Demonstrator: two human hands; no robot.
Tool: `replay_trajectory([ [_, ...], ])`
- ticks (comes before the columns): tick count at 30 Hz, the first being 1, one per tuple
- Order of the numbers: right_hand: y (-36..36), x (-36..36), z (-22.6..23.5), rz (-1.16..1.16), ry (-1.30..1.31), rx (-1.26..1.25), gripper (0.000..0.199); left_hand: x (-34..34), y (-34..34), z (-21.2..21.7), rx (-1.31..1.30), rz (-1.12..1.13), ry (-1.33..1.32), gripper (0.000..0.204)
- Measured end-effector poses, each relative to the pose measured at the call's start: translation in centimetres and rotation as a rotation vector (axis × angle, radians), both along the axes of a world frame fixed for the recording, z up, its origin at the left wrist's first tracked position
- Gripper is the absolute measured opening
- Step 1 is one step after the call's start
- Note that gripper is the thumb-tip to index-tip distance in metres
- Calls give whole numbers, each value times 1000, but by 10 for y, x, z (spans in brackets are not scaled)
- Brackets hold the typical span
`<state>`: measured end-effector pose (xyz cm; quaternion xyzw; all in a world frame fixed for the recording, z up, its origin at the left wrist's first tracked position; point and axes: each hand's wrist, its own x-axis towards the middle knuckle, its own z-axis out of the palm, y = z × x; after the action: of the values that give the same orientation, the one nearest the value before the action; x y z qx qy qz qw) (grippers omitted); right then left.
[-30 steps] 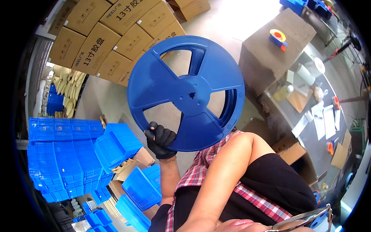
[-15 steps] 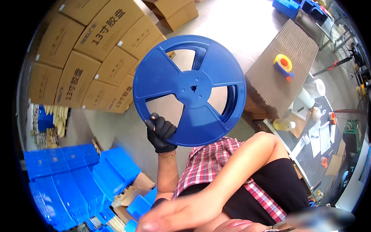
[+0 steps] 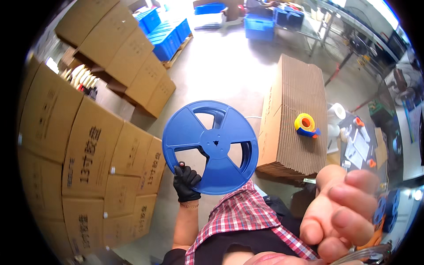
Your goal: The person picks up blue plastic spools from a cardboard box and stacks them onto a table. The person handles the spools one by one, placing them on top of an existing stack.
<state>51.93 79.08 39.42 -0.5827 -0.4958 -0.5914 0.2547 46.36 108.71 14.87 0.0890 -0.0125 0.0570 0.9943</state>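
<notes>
A blue plastic reel [image 3: 225,143], round with wedge-shaped cutouts and a small centre hole, stands with its flat face toward me in the middle of the view. My left hand [image 3: 187,182], in a black glove, grips the reel's lower left rim, fingers wrapped through a cutout. Behind the front disc a second rim shows through the openings. My bare right hand [image 3: 340,212] is raised close to the camera at the lower right, away from the reel. Its fingers are loosely bent and apart, and nothing shows in it.
Brown cartons [image 3: 90,154] are stacked high on the left. A pile of flattened cardboard [image 3: 302,79] rises at right, with a yellow tape roll in a blue dispenser [image 3: 306,125] on it. Beyond lies a table holding papers [image 3: 357,148]. Blue bins [image 3: 259,27] stand far back.
The view has tilted up toward the far floor. My right hand has moved from the lower middle to the lower right. The reel, still in my left hand, appears smaller and lower.
</notes>
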Motion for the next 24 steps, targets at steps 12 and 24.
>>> replay_trajectory([
  [12, 117, 233, -16, 1107, 808, -349, 35, 216, 96, 15, -13, -120, -64, 26],
  [24, 381, 404, -62, 2345, 1456, -834, 36, 454, 180, 23, -131, -27, -137, 32],
])
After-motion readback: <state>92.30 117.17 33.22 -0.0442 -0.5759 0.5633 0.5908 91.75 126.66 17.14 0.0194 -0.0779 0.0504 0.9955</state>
